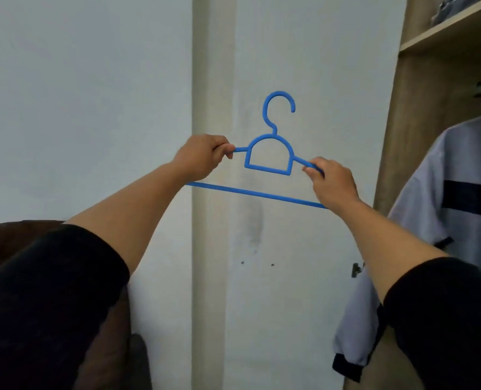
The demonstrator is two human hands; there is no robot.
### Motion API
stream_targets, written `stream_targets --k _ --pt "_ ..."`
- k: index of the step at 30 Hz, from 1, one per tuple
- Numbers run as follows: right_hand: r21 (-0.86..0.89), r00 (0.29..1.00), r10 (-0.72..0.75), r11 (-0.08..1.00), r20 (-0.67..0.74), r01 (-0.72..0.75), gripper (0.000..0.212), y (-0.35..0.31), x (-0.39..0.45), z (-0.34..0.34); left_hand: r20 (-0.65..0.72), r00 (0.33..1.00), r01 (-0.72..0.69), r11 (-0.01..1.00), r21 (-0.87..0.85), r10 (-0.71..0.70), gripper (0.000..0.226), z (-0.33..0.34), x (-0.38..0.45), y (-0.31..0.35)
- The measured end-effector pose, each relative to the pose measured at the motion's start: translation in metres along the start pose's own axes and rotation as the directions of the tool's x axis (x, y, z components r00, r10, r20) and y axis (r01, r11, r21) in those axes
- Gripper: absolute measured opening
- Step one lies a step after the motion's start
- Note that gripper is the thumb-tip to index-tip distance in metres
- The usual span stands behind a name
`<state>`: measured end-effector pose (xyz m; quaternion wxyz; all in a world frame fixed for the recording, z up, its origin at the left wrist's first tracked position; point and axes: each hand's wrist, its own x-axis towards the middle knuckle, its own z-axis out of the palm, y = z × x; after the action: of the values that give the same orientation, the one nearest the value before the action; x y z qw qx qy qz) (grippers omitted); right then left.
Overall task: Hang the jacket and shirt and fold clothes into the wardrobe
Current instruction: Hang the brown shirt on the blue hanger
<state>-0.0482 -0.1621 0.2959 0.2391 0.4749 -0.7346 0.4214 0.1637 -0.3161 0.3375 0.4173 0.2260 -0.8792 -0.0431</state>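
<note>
Mid-frame, the thin blue plastic hanger (268, 156) is bare, with the left hand (202, 159) and right hand (332, 181) each pinching one sloping shoulder. It looks light, stiff and slightly springy; shoulders suit gripping.

Pale wall (79, 108) — a beige pillar (205, 80) running down it.

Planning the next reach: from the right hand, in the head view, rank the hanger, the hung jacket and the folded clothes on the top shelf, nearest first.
From the right hand:
1. Hanger: gripped, its right arm in the fingers.
2. Jacket: to the right, hanging in the wardrobe.
3. Folded clothes: up right, on the top shelf.
</note>
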Motion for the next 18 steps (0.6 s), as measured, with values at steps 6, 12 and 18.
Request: stream_targets --k 6,12,18 --pt "0.292 0.973 -0.102 0.956 0.206 0.039 0.028 -0.123 -0.049 0.063 -0.008 0.987 0.159 0.977 0.143 -0.159 0.028 -0.100 -0.101 -0.078" --pt "0.486 0.905 -0.202 0.874 0.374 -0.006 0.027 -0.240 -0.110 0.119 0.020 0.946 0.311 0.921 0.235 -0.325 0.027 -0.177 -0.199 -0.134" --pt "0.494 0.854 -0.247 0.869 0.458 -0.014 0.025 -0.302 -0.159 0.165 -0.005 0.892 0.443 0.870 0.215 -0.453 0.023 -0.209 -0.270 -0.181"
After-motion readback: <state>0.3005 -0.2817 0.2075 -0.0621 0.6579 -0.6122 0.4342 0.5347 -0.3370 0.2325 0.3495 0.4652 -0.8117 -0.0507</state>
